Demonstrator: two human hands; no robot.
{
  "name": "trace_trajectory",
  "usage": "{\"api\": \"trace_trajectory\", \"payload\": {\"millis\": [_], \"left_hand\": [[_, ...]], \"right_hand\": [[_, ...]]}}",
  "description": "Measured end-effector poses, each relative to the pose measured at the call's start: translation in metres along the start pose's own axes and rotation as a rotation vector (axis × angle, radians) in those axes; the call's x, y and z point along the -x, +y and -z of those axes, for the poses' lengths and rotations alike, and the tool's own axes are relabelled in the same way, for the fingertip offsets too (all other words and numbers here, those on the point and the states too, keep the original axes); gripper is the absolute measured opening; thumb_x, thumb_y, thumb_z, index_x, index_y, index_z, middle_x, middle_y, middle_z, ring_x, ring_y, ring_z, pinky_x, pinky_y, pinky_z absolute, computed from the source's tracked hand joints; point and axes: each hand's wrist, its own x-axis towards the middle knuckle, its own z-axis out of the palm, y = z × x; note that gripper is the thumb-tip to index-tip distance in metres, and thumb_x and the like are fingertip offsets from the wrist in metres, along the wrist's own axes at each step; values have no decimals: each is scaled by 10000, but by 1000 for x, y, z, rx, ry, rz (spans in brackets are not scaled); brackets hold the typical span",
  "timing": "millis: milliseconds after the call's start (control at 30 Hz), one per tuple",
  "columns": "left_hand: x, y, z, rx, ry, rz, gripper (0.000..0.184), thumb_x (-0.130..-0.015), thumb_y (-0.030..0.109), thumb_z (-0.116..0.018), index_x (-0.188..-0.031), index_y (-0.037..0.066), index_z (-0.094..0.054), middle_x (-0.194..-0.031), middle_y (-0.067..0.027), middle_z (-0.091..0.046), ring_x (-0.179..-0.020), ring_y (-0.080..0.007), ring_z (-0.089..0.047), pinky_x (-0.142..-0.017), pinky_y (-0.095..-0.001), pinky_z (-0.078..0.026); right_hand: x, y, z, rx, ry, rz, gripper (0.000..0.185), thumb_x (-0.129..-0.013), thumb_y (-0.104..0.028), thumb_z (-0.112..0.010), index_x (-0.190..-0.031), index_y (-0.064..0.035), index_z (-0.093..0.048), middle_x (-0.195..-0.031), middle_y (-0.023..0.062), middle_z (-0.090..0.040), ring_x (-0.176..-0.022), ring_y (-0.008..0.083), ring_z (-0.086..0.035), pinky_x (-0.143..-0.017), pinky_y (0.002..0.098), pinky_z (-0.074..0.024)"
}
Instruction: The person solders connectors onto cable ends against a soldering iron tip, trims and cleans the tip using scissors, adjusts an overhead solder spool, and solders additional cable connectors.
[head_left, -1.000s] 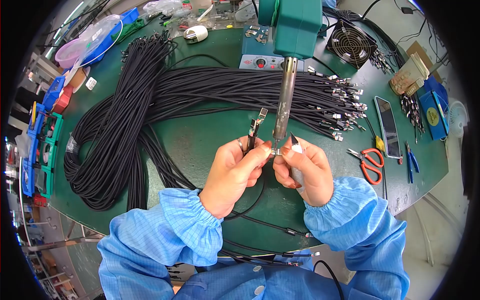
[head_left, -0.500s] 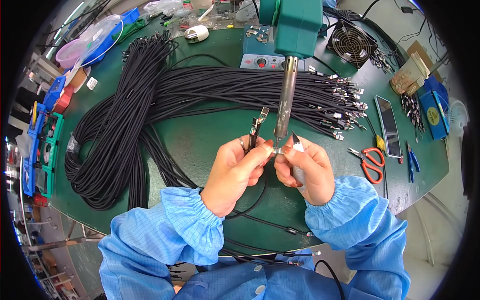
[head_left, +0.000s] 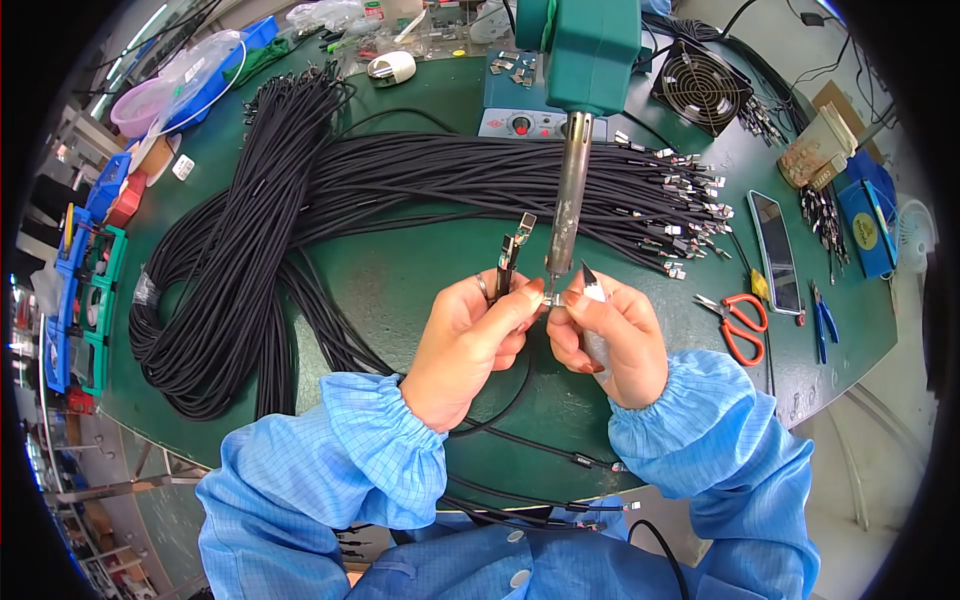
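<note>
My left hand is closed round black cables, and their ends with metal plugs stick up between the fingers. Its thumb and forefinger pinch a small metal connector under the tip of an upright soldering iron. On the other side of that connector, my right hand is closed, thumb and forefinger almost touching it. In this hand I hold a small knife with a dark pointed blade and a pale wrapped handle. The exact contact at the iron's tip is too small to make out.
A large looped bundle of black cables spreads across the green table. To the right lie orange-handled scissors, a phone and blue pliers. Behind stand the soldering station and a fan.
The soldering iron and the table items shift very slightly left in view. Both hands keep their hold, with almost no movement.
</note>
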Motion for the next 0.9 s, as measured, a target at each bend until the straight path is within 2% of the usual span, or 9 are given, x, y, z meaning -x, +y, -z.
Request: {"api": "trace_trajectory", "payload": {"millis": [100, 267, 800, 900], "left_hand": [[0, 0, 0, -13, -3, -9, 124, -841, 124, -519, -911, 23, -506, -687, -1, -437, -494, -23, -315, -420, -143, -198], [-1, -1, 1, 19, -9, 2, 122, -823, 166, -577, -858, 58, -533, -660, 14, -468, -508, -20, -340, -439, -134, -225], [-1, -1, 1, 36, -31, -27, 133, -832, 166, -577, -864, 48, -525, -651, 12, -458, -510, -22, -326, -439, -136, -214], [-2, -2, 3, 14, -46, -28, 127, -842, 134, -533, -907, 28, -509, -681, 1, -440, -502, -24, -316, -428, -140, -205]], "right_hand": [[0, 0, 1, -12, -4, 4, 124, -861, -123, -459, -805, -31, -522, -581, 45, -488, -452, 86, -388, -381, 181, -233], [0, 0, 0, -1, 5, -7, 136, -860, -116, -441, -827, -6, -514, -579, 72, -463, -448, 99, -380, -379, 178, -241], [-1, 2, 2, -57, -6, -30, 124, -859, -107, -456, -829, 0, -510, -586, 78, -468, -455, 100, -383, -378, 180, -260], [-1, 4, 3, -65, -15, -10, 133, -866, -124, -462, -824, -17, -529, -582, 56, -483, -449, 90, -385, -374, 182, -229]]}}
